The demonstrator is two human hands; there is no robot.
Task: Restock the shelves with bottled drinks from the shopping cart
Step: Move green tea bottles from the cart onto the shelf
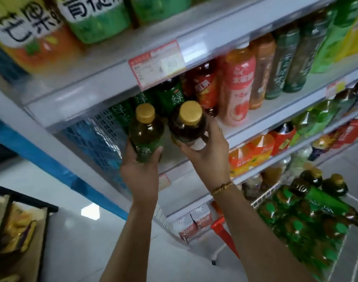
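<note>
My left hand (140, 169) grips a green tea bottle (146, 132) with a yellow cap, held upright in front of the middle shelf. Just to its right, my right hand (209, 154) grips a second yellow-capped bottle (188, 123), tilted toward the camera. Both bottles hover at the shelf's front edge (245, 129), before a row of green-labelled bottles (170, 96) standing on that shelf. At the lower right, the shopping cart (265, 197) holds several more green-labelled bottles (308, 216).
Red (206, 90), pink (238, 88) and dark green (284, 64) bottles fill the shelf to the right. Large bottles stand on the shelf above, behind a price tag (156, 64). Lower shelves hold orange and red drinks. A snack rack (17, 231) is at the lower left.
</note>
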